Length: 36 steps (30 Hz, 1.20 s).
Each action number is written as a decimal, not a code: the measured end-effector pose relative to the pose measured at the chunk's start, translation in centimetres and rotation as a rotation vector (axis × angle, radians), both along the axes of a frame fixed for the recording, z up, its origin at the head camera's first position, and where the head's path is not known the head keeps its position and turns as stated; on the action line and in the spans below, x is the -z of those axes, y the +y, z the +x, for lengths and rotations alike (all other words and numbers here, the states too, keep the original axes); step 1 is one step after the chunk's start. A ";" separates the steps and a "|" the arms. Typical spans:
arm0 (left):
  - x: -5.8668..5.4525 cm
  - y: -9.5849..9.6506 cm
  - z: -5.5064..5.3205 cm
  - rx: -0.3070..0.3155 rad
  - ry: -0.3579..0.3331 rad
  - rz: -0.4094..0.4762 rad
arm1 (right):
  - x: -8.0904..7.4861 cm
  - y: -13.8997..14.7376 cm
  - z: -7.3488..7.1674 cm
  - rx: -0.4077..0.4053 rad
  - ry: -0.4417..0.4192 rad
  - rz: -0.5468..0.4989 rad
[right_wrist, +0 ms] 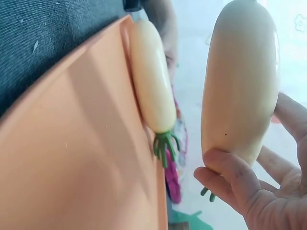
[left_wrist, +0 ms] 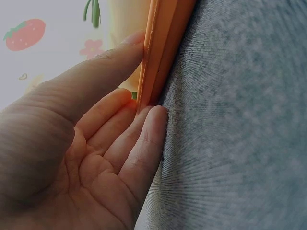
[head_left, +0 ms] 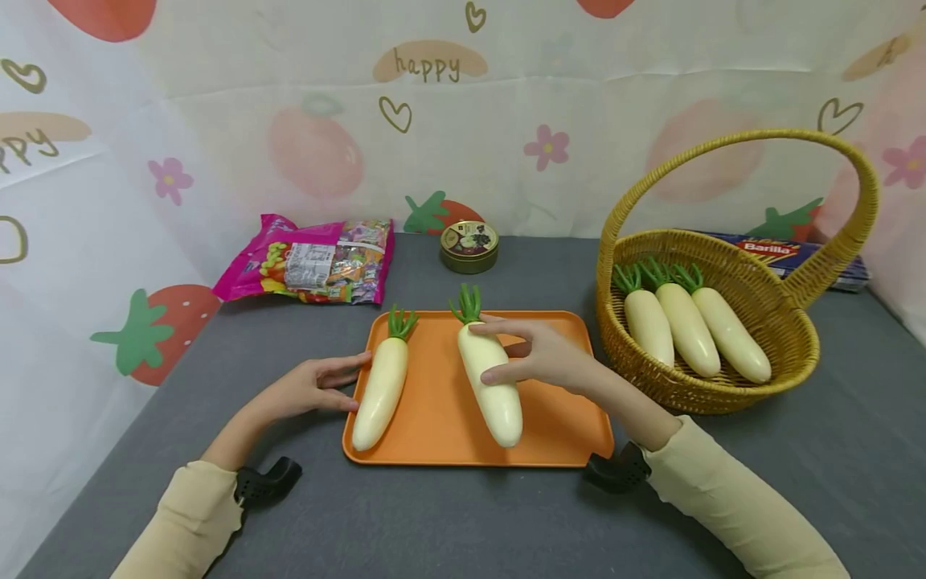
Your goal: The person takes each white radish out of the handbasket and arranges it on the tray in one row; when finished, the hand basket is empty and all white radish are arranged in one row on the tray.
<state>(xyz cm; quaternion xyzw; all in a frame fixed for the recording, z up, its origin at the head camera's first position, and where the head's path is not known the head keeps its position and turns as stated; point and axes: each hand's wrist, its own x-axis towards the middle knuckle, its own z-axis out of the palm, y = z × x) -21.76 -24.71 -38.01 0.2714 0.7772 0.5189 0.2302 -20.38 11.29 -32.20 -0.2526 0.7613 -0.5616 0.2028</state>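
Observation:
My right hand (head_left: pixel 538 350) holds a white radish (head_left: pixel 492 386) with a green leafy top above the orange tray (head_left: pixel 434 457). In the right wrist view, thumb and fingers grip this radish (right_wrist: pixel 240 81) near its leafy end, and it hangs apart from the tray. Another white radish (head_left: pixel 382 394) lies along the tray's left side. Beside it, my left hand (head_left: pixel 318 384) touches the tray's left edge with fingers extended. The left wrist view shows the thumb at the tray rim (left_wrist: pixel 152 57) and the other fingers low against the outer wall, near the tabletop.
A yellow woven basket (head_left: pixel 803 354) with a tall handle stands right of the tray, holding several white radishes (head_left: pixel 687 330). Behind it lies a blue Barilla box (head_left: pixel 842 273). Toward the back are a pink candy bag (head_left: pixel 311 261) and a round tin (head_left: pixel 469 248).

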 end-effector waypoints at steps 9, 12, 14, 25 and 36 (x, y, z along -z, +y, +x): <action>0.3 0.1 -0.2 0.000 -0.015 0.002 | 1.2 -2.6 -0.4 -0.029 -0.016 0.002; 0.3 0.1 -0.2 0.000 -0.017 0.009 | 1.7 -3.5 -0.6 -0.034 -0.006 0.034; 0.2 0.0 -0.1 0.002 -0.018 0.013 | 2.0 -4.0 -0.8 -0.037 0.033 0.072; 0.2 0.1 -0.1 -0.001 -0.012 0.013 | 3.2 -6.4 -1.3 0.003 0.170 0.251; 0.2 0.1 -0.2 -0.007 -0.009 0.001 | 2.8 -7.3 -0.9 -0.027 0.290 0.372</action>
